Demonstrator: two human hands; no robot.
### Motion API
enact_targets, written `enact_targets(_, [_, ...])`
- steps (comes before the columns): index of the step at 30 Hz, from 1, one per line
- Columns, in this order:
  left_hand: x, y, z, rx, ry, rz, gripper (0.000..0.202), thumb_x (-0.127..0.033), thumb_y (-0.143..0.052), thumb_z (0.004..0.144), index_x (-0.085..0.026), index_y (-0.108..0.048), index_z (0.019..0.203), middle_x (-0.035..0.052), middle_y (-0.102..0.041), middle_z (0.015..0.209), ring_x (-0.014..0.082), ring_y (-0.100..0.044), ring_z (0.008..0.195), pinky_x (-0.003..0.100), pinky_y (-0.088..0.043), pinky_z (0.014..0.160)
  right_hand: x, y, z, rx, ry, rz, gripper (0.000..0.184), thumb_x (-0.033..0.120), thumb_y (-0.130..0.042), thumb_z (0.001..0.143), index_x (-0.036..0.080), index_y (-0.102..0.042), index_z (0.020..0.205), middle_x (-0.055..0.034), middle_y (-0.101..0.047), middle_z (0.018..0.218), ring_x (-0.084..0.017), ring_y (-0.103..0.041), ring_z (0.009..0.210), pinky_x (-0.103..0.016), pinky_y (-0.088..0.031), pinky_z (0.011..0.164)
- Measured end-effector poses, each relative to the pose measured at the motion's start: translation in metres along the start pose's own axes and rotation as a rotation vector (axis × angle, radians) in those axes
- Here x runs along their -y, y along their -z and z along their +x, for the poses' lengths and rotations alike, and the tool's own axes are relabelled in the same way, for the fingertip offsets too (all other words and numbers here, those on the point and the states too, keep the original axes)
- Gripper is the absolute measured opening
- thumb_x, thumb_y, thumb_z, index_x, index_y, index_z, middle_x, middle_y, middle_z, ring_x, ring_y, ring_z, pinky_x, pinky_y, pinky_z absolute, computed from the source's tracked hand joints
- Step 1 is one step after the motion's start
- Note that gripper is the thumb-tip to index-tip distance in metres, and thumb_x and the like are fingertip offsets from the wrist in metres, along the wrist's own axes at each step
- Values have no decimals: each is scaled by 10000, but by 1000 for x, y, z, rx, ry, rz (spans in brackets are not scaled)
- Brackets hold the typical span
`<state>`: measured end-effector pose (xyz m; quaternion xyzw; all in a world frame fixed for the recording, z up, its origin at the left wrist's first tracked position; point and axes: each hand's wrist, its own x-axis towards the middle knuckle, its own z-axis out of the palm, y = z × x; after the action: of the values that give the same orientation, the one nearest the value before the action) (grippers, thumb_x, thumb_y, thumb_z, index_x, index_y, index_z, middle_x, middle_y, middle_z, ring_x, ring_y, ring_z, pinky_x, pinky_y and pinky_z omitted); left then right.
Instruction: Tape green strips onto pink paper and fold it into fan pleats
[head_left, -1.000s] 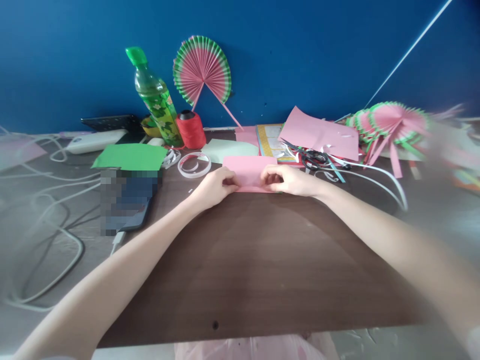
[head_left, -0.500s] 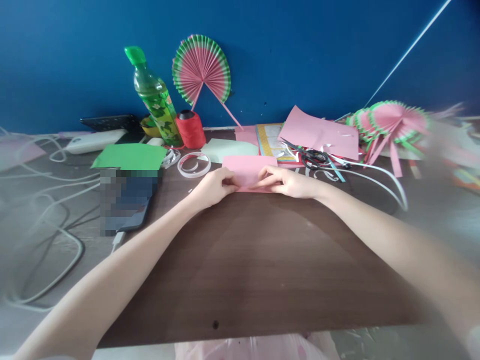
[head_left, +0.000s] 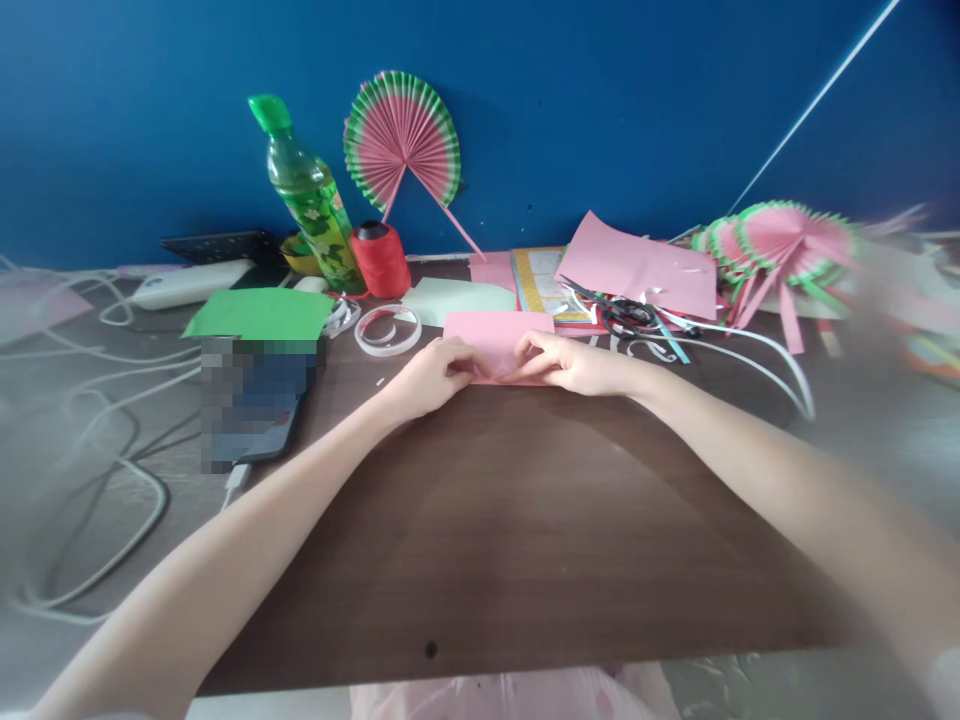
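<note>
Currently, the pink paper sheet (head_left: 496, 335) lies flat on the brown table (head_left: 525, 520), in front of the red thread spool (head_left: 380, 258). Left hand (head_left: 429, 376) and right hand (head_left: 574, 362) both pinch its near edge between fingertips, so most of the sheet extends beyond the grip.

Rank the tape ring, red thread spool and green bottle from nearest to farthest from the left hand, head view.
From the left hand, fingers on the pink paper:
1. Tape ring, just behind the hand, slightly left.
2. Red thread spool, farther back.
3. Green bottle, back left of the spool.
</note>
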<state>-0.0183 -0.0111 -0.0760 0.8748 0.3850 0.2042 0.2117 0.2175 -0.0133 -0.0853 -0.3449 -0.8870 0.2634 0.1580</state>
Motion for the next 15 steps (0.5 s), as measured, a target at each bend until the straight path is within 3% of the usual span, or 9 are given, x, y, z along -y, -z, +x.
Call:
enact_targets(4, [0, 2, 0, 14, 0, 13, 287, -89, -475, 714, -199, -694, 862, 19, -617, 820, 160, -542, 823, 307, -435, 831, 3, 1, 1, 12, 19, 4, 372, 60, -425, 756, 234, -688, 955, -42, -512, 1025, -146, -533, 934, -327, -449, 875])
enact_targets(9, [6, 10, 2, 133, 1, -71, 330, -95, -423, 737, -201, -695, 891, 11, -644, 955, 149, -544, 909, 287, -404, 905, 2, 1, 1, 37, -30, 39, 372, 66, -419, 746, 195, -658, 1000, -54, -521, 1041, -156, -516, 962, -327, -421, 897])
enact_targets(15, [13, 20, 2, 194, 32, -31, 301, -184, -449, 757, -204, -699, 924, 23, -650, 1012, 185, -530, 977, 337, -368, 958, 1, 0, 0, 56, -78, 76, 381, 39, -403, 721, 180, -632, 990, -66, -530, 1088, -170, -519, 981, -341, -396, 913])
